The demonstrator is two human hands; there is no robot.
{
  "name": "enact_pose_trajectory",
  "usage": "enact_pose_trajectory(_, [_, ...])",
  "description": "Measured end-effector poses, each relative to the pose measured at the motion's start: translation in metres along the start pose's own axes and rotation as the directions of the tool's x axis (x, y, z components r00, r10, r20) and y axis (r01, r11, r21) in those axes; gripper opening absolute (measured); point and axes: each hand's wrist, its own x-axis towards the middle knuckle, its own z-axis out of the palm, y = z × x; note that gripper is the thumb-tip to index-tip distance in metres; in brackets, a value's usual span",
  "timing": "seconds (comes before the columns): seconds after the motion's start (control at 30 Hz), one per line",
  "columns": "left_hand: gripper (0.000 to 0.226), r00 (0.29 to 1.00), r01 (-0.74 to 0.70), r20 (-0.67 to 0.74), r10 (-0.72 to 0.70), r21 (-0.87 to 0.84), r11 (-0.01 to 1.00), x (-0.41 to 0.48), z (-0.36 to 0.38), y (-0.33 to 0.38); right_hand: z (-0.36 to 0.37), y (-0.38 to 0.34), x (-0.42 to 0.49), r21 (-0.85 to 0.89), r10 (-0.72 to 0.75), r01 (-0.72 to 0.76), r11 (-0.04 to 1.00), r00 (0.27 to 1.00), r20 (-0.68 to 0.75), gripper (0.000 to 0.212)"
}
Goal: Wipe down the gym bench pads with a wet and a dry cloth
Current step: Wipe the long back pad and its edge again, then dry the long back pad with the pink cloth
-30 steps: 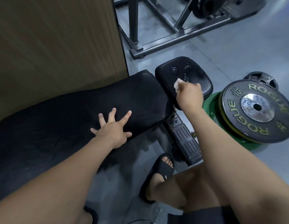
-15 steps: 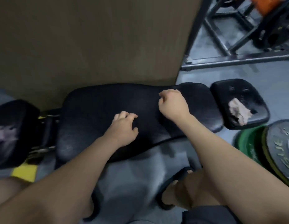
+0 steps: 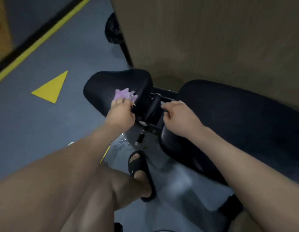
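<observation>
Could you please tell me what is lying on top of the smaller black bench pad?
A crumpled purple cloth lies on the smaller black bench pad. The left hand grips its near edge, hiding that part and the pad beneath.

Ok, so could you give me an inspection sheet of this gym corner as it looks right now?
Surface: black seat pad and long back pad, joined by a black metal bracket; wet or dry cannot be told.
Job's things: purple cloth on the seat pad; no second cloth in view.
Clutter: wet patch on the floor below the bracket.
Hands: left hand grips the purple cloth's near edge; right hand curled at the back pad's end, grip unclear.
Cables: nothing seen.
Surroundings: grey floor with yellow triangle and yellow line; wooden panel behind the bench; foot in black sandal.
</observation>
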Motion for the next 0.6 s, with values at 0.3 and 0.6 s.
enact_pose_trajectory(0.3, [0.034,0.995,0.038,-0.097,-0.032,0.062,0.997,0.062,0.002,-0.007,0.0,0.039,0.006,0.018,0.061,-0.059,0.998,0.99,-0.127,0.039])
enact_pose_trajectory(0.6, [0.023,0.963,-0.231,-0.175,0.205,-0.146,0.962,0.015,0.013,0.092,-0.022,0.08,-0.042,0.011,0.098,-0.097,0.995,0.991,-0.094,0.038])
